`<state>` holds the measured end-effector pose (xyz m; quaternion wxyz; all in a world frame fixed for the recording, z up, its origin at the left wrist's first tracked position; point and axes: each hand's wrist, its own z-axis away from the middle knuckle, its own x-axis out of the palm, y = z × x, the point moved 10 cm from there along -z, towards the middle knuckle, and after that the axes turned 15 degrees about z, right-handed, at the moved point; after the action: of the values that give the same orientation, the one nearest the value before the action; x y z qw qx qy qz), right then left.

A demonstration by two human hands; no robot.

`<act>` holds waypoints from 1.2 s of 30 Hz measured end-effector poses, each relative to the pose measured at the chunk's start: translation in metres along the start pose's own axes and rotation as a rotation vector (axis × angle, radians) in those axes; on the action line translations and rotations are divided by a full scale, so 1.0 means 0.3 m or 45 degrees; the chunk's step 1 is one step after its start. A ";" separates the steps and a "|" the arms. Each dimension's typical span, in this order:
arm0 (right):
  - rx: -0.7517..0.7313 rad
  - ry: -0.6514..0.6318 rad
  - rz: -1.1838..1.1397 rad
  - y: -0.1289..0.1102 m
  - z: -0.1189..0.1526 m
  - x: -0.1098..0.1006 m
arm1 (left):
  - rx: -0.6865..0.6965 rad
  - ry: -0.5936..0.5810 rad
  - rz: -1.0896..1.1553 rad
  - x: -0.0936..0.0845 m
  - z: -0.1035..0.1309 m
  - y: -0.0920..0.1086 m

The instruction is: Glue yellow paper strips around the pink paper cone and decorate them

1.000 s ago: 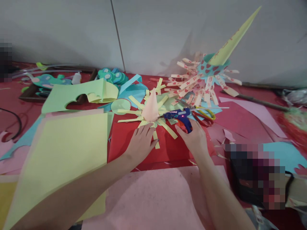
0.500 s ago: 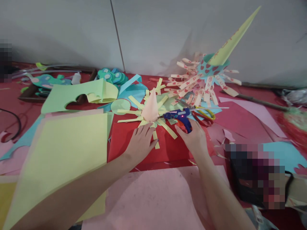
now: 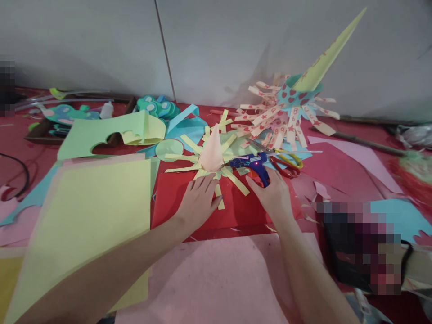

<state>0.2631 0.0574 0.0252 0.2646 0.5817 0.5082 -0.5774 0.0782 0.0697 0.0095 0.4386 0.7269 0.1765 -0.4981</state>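
Blue glue gun (image 3: 251,162): nozzle at the pale pink cone's (image 3: 211,150) base edge, three o'clock side. Right hand's (image 3: 276,192) grip is clamped on its handle. Left hand (image 3: 200,198), at the cone's seven o'clock, lies flat, grip apart. Red sheet (image 3: 236,216) leaves open room between hands; scissors (image 3: 291,155) crowd the gun's three o'clock.

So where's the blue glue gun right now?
In the head view, the blue glue gun is just right of centre, in the right hand's grip, pointing toward the base of the pale pink cone.
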 end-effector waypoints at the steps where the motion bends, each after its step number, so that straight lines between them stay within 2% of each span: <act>1: -0.004 0.000 0.002 0.000 0.000 0.001 | 0.000 -0.002 0.003 0.000 0.000 0.000; 11: -0.018 0.016 0.001 -0.001 0.000 -0.002 | -0.029 -0.009 -0.017 -0.008 -0.003 0.001; 19: -0.002 -0.020 0.000 0.001 0.000 0.005 | 0.028 -0.005 -0.038 -0.002 -0.001 0.009; 27: -0.010 0.001 -0.002 -0.004 0.000 -0.002 | -0.048 0.017 0.009 -0.012 -0.003 -0.006; 36: -0.007 0.018 -0.002 -0.003 0.001 -0.002 | 0.024 -0.033 -0.027 0.001 -0.008 0.003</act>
<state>0.2624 0.0571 0.0259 0.2620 0.5847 0.5122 -0.5720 0.0804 0.0711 0.0099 0.4287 0.7225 0.1735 -0.5139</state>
